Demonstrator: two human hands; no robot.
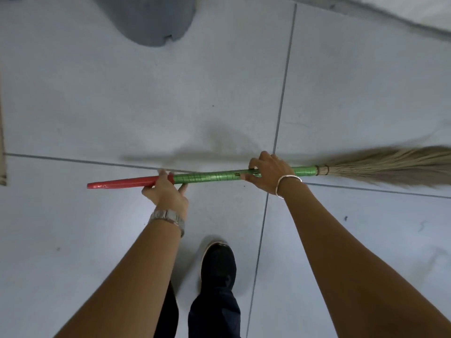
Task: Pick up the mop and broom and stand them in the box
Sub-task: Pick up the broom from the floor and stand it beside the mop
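I hold a broom (210, 178) level above the pale tiled floor, with its red handle end pointing left and dry straw bristles (395, 168) fanning off the right edge. My left hand (167, 189) grips where the red part meets the green-wrapped shaft. My right hand (271, 173) is closed over the green shaft closer to the bristles. A strip of brown cardboard (2, 154) at the far left edge may be the box. No mop can be made out for certain.
A grey flat plastic piece (151, 18) lies on the floor at the top left. A grey band along a wall base (380, 14) crosses the top right corner. My dark shoe (218, 267) and trouser legs stand below the broom.
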